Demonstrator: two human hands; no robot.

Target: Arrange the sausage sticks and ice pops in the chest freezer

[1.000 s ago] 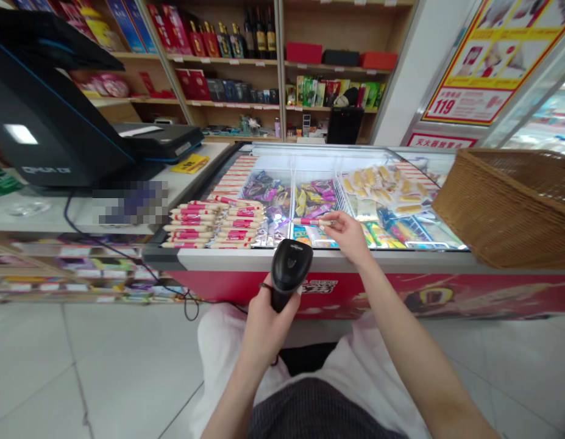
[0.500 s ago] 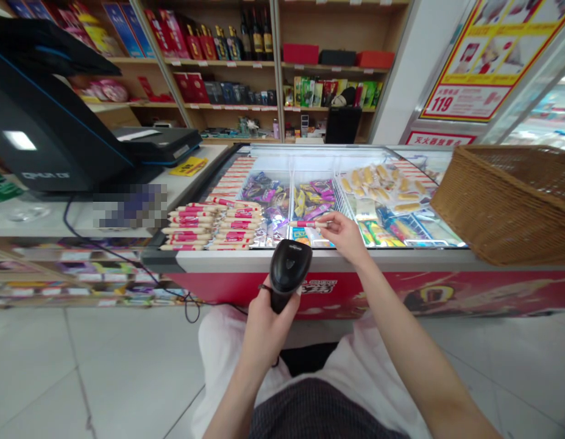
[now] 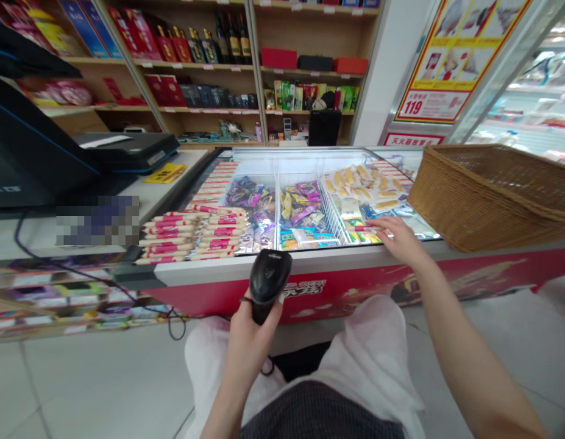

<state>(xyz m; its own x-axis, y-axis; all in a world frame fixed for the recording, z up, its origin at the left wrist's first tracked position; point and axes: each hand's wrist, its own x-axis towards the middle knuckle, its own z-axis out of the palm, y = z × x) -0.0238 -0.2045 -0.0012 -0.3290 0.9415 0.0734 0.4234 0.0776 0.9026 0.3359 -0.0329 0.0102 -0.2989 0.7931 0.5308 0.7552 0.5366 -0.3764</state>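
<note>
My left hand [image 3: 253,326] is wrapped round the handle of a black barcode scanner [image 3: 269,274], its head pointing at the freezer's front edge. My right hand [image 3: 398,239] pinches a slim wrapped stick with a red-pink label [image 3: 365,228] by one end, above the right part of the freezer. On the freezer's left end, two stacked rows of similar cream-coloured sticks with pink labels [image 3: 218,235] lie on the glass. Under the glass, colourful packs [image 3: 305,201] fill wire-divided compartments, with yellowish wrapped items [image 3: 364,183] farther right.
A brown wicker basket [image 3: 483,201] stands on the freezer's right end. To the left, a counter [image 3: 191,167] carries a black checkout machine [image 3: 35,146] and a yellow card [image 3: 166,173]. The scanner's cable [image 3: 94,280] hangs in front. Shelves with bottles and boxes [image 3: 209,79] stand behind.
My right hand has moved to the right with the stick, from over the middle compartment to near the basket. The view has shifted right; my left hand keeps holding the scanner.
</note>
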